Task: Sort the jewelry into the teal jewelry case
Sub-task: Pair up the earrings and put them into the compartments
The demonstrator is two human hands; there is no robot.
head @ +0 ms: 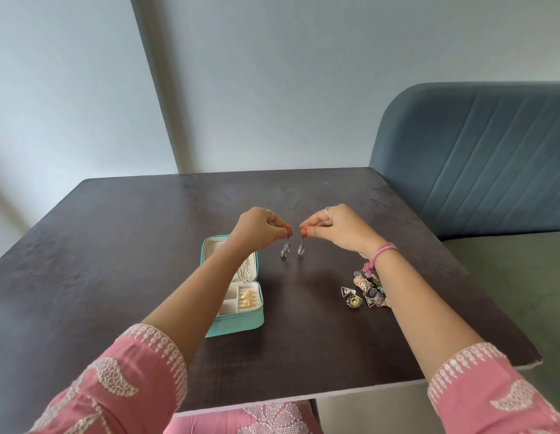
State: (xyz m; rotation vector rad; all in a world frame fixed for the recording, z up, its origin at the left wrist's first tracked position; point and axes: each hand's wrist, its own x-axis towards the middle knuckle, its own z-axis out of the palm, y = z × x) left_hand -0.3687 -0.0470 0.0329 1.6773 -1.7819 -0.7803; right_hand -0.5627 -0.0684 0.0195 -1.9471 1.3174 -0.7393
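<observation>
The teal jewelry case lies open on the dark table, its cream compartments holding gold earrings. Two silver drop earrings hang side by side above the table, right of the case. A heap of mixed jewelry lies farther right.

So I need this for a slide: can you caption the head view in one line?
Each hand, left hand and right hand, pinches a silver drop earring above the table, the open teal jewelry case alongside.
</observation>
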